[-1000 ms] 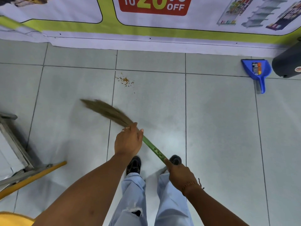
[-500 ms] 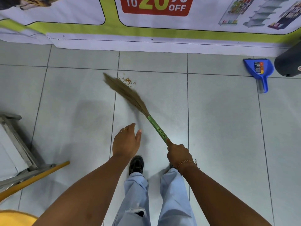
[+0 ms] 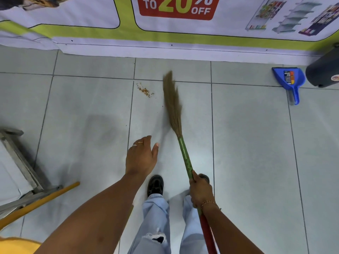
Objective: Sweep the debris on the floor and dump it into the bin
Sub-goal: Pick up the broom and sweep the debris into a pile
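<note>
A small patch of orange-brown debris (image 3: pixel 145 90) lies on the grey tiled floor (image 3: pixel 247 143) near the wall. A grass broom (image 3: pixel 174 105) with a green and red handle points away from me, its bristles just right of the debris. My right hand (image 3: pixel 200 191) grips the handle low down. My left hand (image 3: pixel 142 156) hovers with fingers spread, off the broom, holding nothing. A blue dustpan (image 3: pixel 289 80) lies at the far right by the wall, beside a dark bin (image 3: pixel 324 70) that is cut off by the frame edge.
A printed banner (image 3: pixel 174 33) covers the wall ahead. A metal frame (image 3: pixel 20 167) and a yellow stick (image 3: pixel 38 202) lie at the left. My two feet in dark shoes stand below the broom.
The broom swung from the left across the debris to its right side. My left hand let go of the handle and now hangs free. The debris has spread slightly.
</note>
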Motion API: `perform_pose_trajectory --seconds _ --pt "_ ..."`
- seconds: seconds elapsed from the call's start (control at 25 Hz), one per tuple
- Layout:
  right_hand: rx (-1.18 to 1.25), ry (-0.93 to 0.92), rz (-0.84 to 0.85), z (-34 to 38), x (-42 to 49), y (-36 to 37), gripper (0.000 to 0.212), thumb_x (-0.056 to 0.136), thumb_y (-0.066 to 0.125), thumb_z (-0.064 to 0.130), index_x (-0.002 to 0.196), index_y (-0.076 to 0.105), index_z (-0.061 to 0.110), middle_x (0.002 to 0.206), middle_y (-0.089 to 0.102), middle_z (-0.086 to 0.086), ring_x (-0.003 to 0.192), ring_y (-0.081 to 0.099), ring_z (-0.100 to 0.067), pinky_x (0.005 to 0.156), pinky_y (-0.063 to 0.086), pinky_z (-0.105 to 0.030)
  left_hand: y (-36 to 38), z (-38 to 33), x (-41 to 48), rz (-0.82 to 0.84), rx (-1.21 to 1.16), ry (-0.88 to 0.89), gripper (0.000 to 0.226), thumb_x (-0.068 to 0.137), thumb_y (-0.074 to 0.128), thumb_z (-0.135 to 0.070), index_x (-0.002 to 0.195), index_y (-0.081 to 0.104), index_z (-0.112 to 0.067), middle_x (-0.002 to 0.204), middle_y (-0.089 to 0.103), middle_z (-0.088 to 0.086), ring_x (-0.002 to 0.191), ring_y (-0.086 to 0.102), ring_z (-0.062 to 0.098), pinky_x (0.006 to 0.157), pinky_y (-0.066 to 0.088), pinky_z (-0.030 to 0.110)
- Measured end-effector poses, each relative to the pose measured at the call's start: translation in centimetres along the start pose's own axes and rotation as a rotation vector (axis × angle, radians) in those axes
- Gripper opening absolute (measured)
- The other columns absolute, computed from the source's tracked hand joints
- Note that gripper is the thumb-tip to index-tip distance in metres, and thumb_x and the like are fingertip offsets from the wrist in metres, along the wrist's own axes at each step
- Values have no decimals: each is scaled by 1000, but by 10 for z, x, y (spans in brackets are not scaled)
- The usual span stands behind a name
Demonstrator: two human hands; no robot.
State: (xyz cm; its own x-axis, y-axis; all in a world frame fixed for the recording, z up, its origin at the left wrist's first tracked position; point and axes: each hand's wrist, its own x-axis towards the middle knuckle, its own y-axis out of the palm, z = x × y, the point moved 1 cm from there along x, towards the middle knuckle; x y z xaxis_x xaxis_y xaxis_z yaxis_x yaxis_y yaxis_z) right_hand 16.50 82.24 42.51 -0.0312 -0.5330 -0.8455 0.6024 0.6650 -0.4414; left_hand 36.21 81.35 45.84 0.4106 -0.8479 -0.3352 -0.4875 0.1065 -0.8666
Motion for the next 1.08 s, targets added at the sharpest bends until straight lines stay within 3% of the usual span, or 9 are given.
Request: perform_pose_trajectory --seconds 0.2,0.36,0.44,0.56,0.68,0.76,0.84,0.92,1.08 --pt "-104 36 148 17 10 63 40 94 32 15 131 47 20 94 62 -16 82 64 -31 82 56 -42 -5 26 4 2 29 -11 42 93 45 -31 123 51 -2 117 63 23 109 58 38 90 49 43" --pt "141 86 125 43 9 99 38 92 32 26 119 58 19 83 55 -9 73 53 -26 80 55 -42 -13 44 7 -17 58 0 39 91 51 -29 118 54 -1 112 66 23 103 62 38 85 52 44" --pt "196 113 110 57 8 107 36 94 34 29 117 59 17 84 56 -9 64 53 -24 65 58 -36 -18 51 9 -23 68 -6 40 91 51 -30 118 55 -2 112 66 23 104 62 38 86 52 44" --pt "258 110 121 78 1 113 33 98 36 26 124 55 24 85 58 -12 46 50 -18 36 46 -22 -23 57 9 -10 77 -16 43 92 49 -34 121 53 -3 119 64 21 109 60 37 91 50 44" --pt "308 33 87 83 -12 114 35 100 37 24 133 48 30 79 56 -9 50 48 -16 41 47 -24 -25 61 7 -21 70 -4 42 91 48 -34 120 53 -3 117 65 21 108 60 37 89 50 43" --pt "343 22 39 76 -25 112 25 100 38 29 119 54 32 70 54 -6 50 48 -15 38 46 -20 -24 61 5 -33 58 4 42 91 49 -34 119 54 -3 115 66 20 106 61 37 88 51 42" --pt "345 4 -21 68 -33 110 22 99 38 31 114 53 38 72 53 -5 55 51 -18 51 54 -26 -24 60 4 -45 52 24 44 91 45 -38 117 55 -4 112 67 19 103 63 35 86 52 41" --pt "313 -6 -53 63 -25 110 37 97 36 29 130 46 40 79 54 -5 65 52 -22 69 56 -39 -23 59 5 -49 52 50 48 90 39 -41 116 56 -4 109 68 19 102 64 35 84 53 41" --pt "254 72 23 69 -7 112 42 93 32 26 132 49 31 84 54 -7 72 51 -24 79 55 -45 -21 60 6 -55 30 53 43 90 47 -35 116 56 -2 111 67 20 104 63 35 86 52 42"
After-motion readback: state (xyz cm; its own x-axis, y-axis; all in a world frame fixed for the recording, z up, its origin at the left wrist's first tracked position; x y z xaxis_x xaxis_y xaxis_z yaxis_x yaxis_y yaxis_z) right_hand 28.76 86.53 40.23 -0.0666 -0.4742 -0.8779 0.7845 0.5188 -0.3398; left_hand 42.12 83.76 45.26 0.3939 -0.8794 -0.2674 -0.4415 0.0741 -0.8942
